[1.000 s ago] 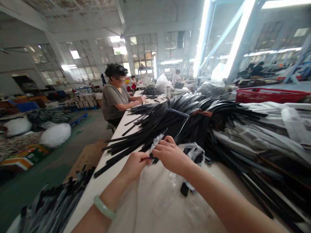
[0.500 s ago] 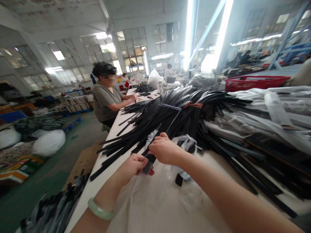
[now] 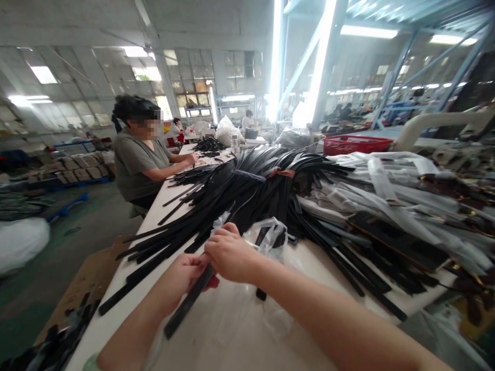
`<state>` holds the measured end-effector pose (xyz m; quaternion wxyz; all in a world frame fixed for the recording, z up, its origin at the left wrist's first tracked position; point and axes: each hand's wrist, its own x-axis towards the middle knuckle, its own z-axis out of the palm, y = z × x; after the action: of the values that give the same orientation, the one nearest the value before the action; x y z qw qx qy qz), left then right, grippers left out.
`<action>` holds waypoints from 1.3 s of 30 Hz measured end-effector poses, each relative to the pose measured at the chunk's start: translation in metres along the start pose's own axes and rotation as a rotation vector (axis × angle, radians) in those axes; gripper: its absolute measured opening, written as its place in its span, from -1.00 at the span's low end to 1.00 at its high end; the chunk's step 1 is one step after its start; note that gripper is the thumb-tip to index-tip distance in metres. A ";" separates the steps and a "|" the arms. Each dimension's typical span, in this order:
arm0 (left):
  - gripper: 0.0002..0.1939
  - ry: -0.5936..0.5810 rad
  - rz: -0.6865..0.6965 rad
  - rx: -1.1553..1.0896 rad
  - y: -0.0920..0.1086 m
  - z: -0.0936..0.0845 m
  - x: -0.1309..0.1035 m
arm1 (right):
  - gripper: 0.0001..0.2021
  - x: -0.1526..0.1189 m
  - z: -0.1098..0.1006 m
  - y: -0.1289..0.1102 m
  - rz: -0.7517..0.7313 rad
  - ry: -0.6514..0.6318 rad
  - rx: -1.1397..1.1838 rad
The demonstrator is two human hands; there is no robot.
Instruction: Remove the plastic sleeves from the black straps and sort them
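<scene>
A long black strap [image 3: 188,305] slants across both hands, its near end sticking out toward me over the table. My left hand [image 3: 181,281] pinches it from the left, fingers closed. Just beyond, my right hand [image 3: 232,255] is closed around the same strap, fingers bent over its top. Crumpled clear plastic [image 3: 219,221] shows past the right hand's knuckles; whether it wraps the strap is unclear. Right of that hand lies a clear plastic bag [image 3: 276,231] with black pieces by it. A big pile of black straps [image 3: 247,193], tied with bands, spreads out ahead.
The white table [image 3: 154,273] runs forward from me. Plastic-wrapped strips [image 3: 381,178] heap up on the right, before a red basket [image 3: 356,144]. A co-worker [image 3: 141,149] sits at the left edge. Black strips lie by cardboard [image 3: 85,278] at lower left.
The strap's near end has come out much farther toward me, below my left hand. Both hands stay close together on it. My view has turned to the right.
</scene>
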<state>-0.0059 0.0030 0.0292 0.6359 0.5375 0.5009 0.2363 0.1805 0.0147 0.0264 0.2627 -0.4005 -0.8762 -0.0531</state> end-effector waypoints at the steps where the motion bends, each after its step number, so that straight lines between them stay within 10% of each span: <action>1: -0.44 -0.021 -0.006 -0.014 0.001 0.000 -0.001 | -0.74 0.000 -0.001 0.002 0.029 0.014 -0.004; 6: -0.44 -0.016 -0.062 -0.002 0.002 0.005 -0.001 | -0.53 -0.001 -0.010 0.038 0.246 0.001 -0.144; 18: -0.50 -0.064 -0.074 -0.310 0.001 0.017 -0.008 | -0.67 0.006 -0.007 -0.010 -0.151 -0.124 -0.061; 31: -0.61 -0.377 -0.113 -0.227 0.001 0.022 -0.020 | -0.47 -0.016 -0.010 0.084 0.305 0.108 -0.111; 39: -0.50 -0.326 -0.098 -0.231 -0.006 0.021 -0.013 | -0.45 -0.003 -0.017 0.022 0.005 0.061 -0.004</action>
<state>0.0066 -0.0193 0.0271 0.7767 0.4670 0.3864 0.1711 0.2049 0.0223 0.0372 0.2887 -0.4014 -0.8667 -0.0665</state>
